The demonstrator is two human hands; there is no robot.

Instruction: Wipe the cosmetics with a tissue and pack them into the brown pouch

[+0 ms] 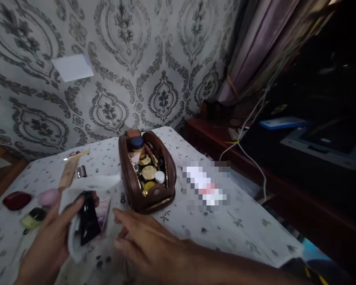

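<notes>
My left hand [52, 233] grips a glossy black flat object [88, 221], its thumb across the top. A white cloth or tissue [74, 237] lies under and around that object in the same hand. Just to the right, my right hand [145, 237] reaches in from below with its fingers apart, holding nothing. A pinkish printed paper [103, 215] shows partly behind the black object. Beyond my hands stands an unzipped brown leather pouch [127, 174], filled with several jars and bottles, including a white cap [159, 177] and a dark blue lid [137, 142].
On the patterned tablecloth [240, 245], left, lie a dark red oval item [17, 200], a pink item [48, 196], a small yellow-green container [32, 218] and a wooden strip [69, 171]. A blurred-out item [206, 186] lies right. Cables [255, 109] hang beside the table.
</notes>
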